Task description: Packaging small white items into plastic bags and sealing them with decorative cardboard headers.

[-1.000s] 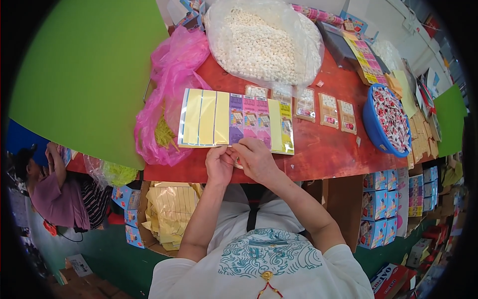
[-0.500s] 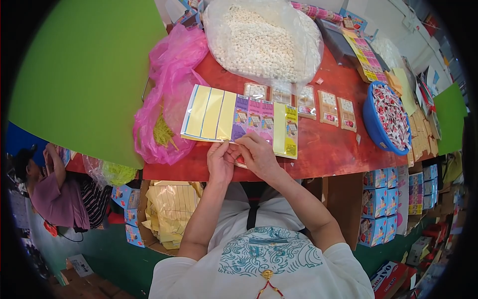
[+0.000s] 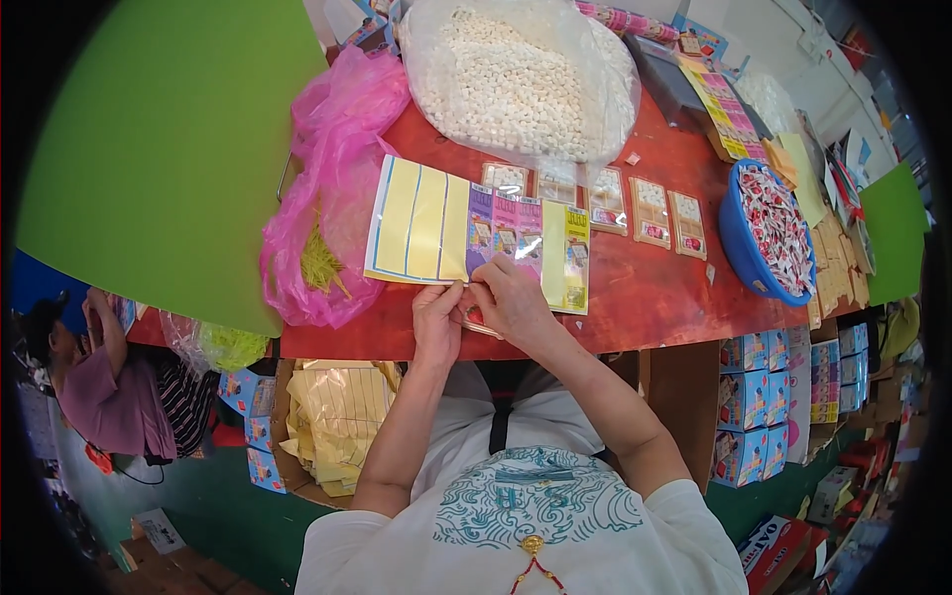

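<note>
Here's the striped sticker sheet point(image 3: 421, 218), yellow, purple and pink, right at the fingertips and spreading away beyond the grip! The left hand point(image 3: 437, 317) meets the right hand point(image 3: 514, 300) at its near edge, both narrow, thumbs and fingers drawn in close; what exactly sits between those fingers is hidden, so I can't tell which hand has the pinch. It looks like fine edge work in progress, and the next move calls for steady fingertips and a flat sheet. Against a second ago, the sheet's left end has swung farther from the body, while the hands stay together. Left of the grip lies a pink plastic bag point(image 3: 322, 188); beyond it, filled clear trays point(image 3: 607, 200) and a big bag of white pieces point(image 3: 511, 84); far right, a blue basin point(image 3: 731, 233), all on the red table point(image 3: 659, 283).
</note>
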`<state>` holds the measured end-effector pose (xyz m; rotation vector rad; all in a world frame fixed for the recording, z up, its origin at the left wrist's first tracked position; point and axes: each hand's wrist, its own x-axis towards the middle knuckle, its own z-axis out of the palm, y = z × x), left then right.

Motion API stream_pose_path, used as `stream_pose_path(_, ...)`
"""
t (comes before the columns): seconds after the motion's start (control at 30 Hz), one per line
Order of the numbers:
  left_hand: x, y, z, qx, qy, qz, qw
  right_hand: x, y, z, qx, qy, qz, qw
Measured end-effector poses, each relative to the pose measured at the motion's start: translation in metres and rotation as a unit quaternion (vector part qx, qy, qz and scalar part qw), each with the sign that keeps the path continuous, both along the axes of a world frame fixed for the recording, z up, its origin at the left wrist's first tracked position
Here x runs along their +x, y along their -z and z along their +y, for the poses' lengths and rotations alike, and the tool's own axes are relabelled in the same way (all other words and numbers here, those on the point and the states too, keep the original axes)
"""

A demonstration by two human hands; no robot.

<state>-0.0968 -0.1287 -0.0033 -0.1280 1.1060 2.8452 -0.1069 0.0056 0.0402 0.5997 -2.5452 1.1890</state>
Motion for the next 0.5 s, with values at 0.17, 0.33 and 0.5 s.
stream_pose_path(0.17,0.000,-0.003,0.002,-0.004,0.006,0.005,1.000,-0.006,-0.002,0.006,-0.019,-0.019,-0.007,1.000)
stream_pose_path(0.33,-0.003,0.001,-0.001,-0.002,0.029,0.001,1.000,-0.014,0.005,0.012,-0.097,-0.037,-0.086,0.991)
stream_pose_path(0.5,-0.006,0.007,-0.006,-0.018,0.037,0.000,0.999,-0.008,-0.010,0.011,-0.058,-0.046,-0.079,0.994)
